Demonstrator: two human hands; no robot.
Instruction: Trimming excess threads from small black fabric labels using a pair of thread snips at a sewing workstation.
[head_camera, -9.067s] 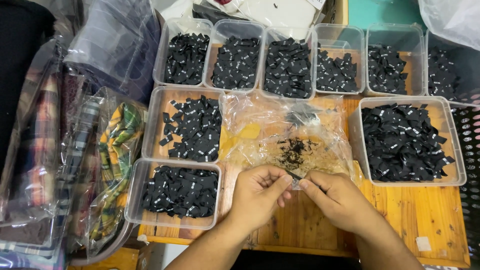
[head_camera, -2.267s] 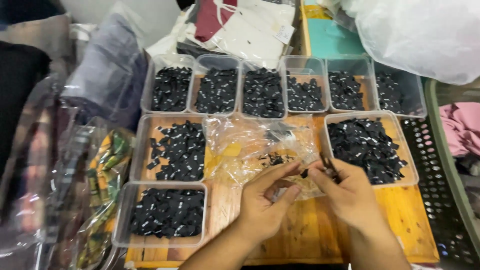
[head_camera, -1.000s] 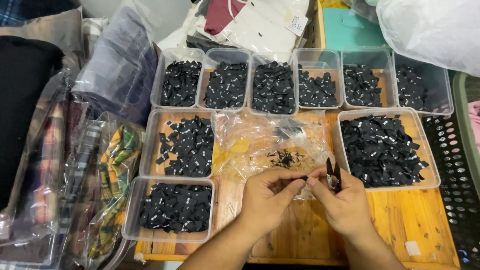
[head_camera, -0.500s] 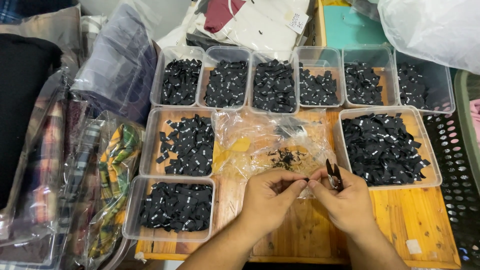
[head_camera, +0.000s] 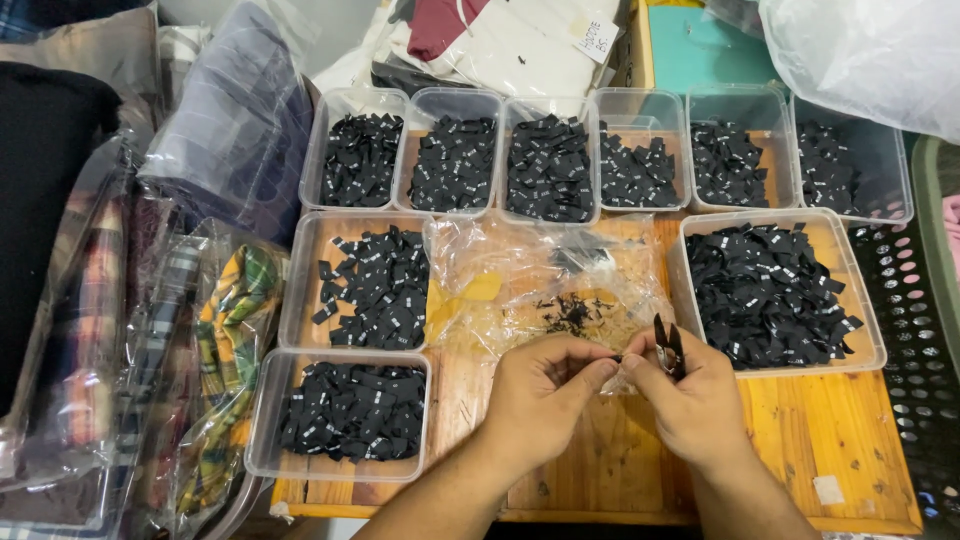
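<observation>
At the lower centre of the frame, the left hand (head_camera: 545, 395) and the right hand (head_camera: 690, 400) are meeting fingertip to fingertip above the wooden table (head_camera: 800, 440). The left hand is pinching a small black label (head_camera: 616, 358) between thumb and forefinger. The right hand is gripping small black snips (head_camera: 668, 345), blades pointing up, while its fingertips are also touching the label. Just beyond the hands, a crumpled clear plastic bag (head_camera: 540, 280) is lying with dark scraps (head_camera: 572, 312) on it. Clear tubs of black labels are flanking the bag: a large tub (head_camera: 775, 290) at right, two tubs (head_camera: 350, 350) at left. Further up, a row of six smaller tubs (head_camera: 600, 160) is spanning the table.
</observation>
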